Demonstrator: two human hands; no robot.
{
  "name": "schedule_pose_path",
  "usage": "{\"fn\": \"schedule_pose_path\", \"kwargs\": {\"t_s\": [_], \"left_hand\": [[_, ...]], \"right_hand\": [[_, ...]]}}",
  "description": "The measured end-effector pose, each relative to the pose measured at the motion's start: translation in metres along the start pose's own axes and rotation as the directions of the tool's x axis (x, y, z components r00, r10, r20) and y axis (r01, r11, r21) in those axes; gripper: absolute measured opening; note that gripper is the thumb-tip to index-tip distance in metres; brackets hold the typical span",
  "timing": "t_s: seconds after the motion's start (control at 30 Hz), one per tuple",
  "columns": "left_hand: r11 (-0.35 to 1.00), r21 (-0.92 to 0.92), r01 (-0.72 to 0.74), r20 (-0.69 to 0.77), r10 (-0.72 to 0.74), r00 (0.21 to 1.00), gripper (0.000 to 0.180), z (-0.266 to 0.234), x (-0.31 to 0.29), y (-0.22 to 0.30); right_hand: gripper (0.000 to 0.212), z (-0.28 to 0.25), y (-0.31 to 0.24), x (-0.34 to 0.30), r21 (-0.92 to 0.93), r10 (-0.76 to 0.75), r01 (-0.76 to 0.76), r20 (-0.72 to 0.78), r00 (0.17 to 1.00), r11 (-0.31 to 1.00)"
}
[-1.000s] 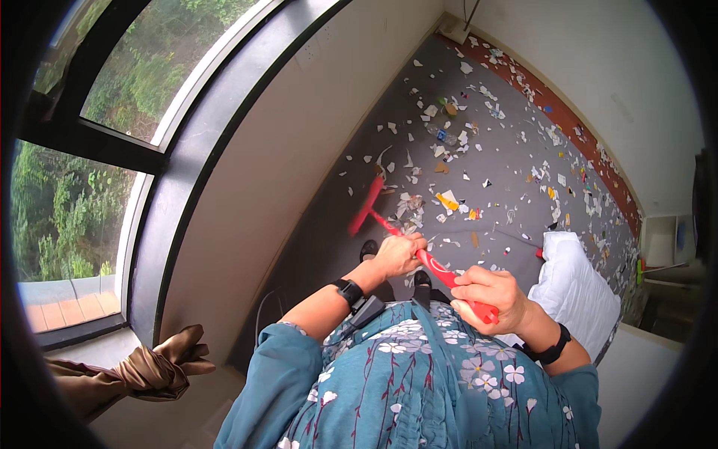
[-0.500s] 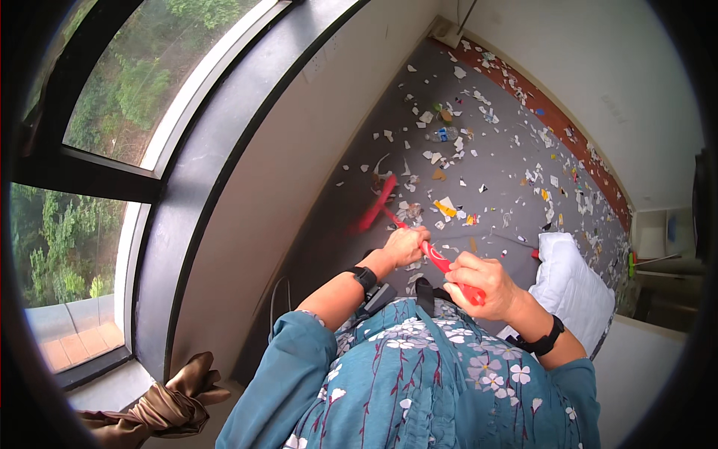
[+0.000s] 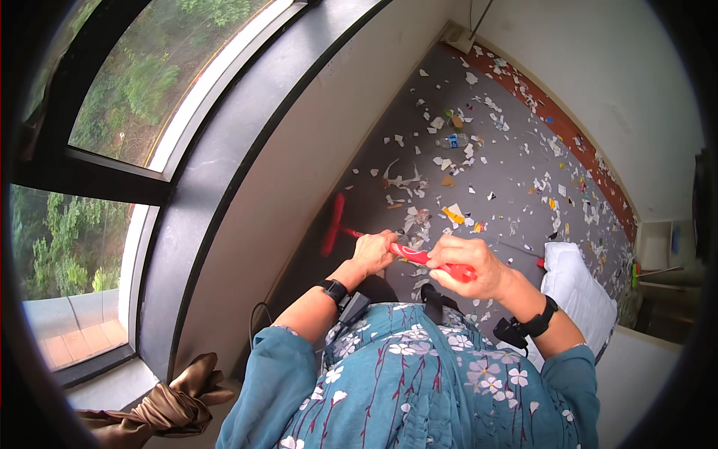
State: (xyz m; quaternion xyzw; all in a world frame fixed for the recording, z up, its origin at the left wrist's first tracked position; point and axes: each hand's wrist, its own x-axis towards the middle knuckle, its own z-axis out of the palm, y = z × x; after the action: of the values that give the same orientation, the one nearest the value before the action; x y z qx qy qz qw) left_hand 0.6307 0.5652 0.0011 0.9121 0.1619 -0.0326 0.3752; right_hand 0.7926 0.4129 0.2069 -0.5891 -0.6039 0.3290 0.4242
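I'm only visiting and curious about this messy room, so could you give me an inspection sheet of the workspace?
Surface: grey floor, reddish-brown strip along the wall.
Job's things: red tool, its crosswise head at left.
Clutter: scattered paper scraps, clear bottle, white padded item at right.
Grips: left grip and right grip both closed around the handle.
Cables: thin dark loop beside the left forearm, possibly cable.
Surroundings: window showing greenery, knotted brown cloth.

Floor (image 3: 501,213): grey, red-brown strip (image 3: 620,197) along the far-right wall. White scraps (image 3: 437,122) litter both. Clear bottle (image 3: 452,141), blue label, lies on its side on the grey; yellow piece (image 3: 453,214) nearer, white padded item (image 3: 580,280) at right.
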Motion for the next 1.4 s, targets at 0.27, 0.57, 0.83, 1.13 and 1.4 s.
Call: {"fn": "schedule_pose_path", "kwargs": {"t_s": [0.27, 0.57, 0.83, 1.13, 1.4], "left_hand": [[0.998, -0.010, -0.056, -0.027, 0.056, 0.998, 0.018, 0.016, 0.055, 0.005], [0.989, -0.115, -0.088, -0.153, 0.070, 0.986, 0.033, 0.003, 0.048, 0.047], [0.995, 0.021, 0.101, -0.140, -0.097, 0.985, 0.026, -0.003, 0.088, -0.008], [0.970, -0.115, -0.212, -0.128, 0.198, 0.972, 0.032, -0.003, 0.146, 0.048], [0.992, -0.027, -0.123, -0.061, 0.121, 0.991, 0.033, -0.008, 0.081, 0.048]], "right_hand": [[0.012, -0.006, -0.005, 0.003, -0.207, 0.054, -0.077, -0.118, 0.992, 0.975], [0.015, -0.040, -0.037, 0.007, -0.263, 0.051, -0.056, -0.027, 0.998, 0.963], [0.011, -0.041, 0.032, 0.037, -0.098, 0.038, -0.046, -0.080, 0.996, 0.994], [0.016, -0.054, -0.023, 0.035, -0.422, -0.022, -0.056, -0.177, 0.984, 0.905], [0.016, -0.053, -0.029, 0.000, -0.287, 0.069, -0.100, -0.115, 0.991, 0.953]]}}
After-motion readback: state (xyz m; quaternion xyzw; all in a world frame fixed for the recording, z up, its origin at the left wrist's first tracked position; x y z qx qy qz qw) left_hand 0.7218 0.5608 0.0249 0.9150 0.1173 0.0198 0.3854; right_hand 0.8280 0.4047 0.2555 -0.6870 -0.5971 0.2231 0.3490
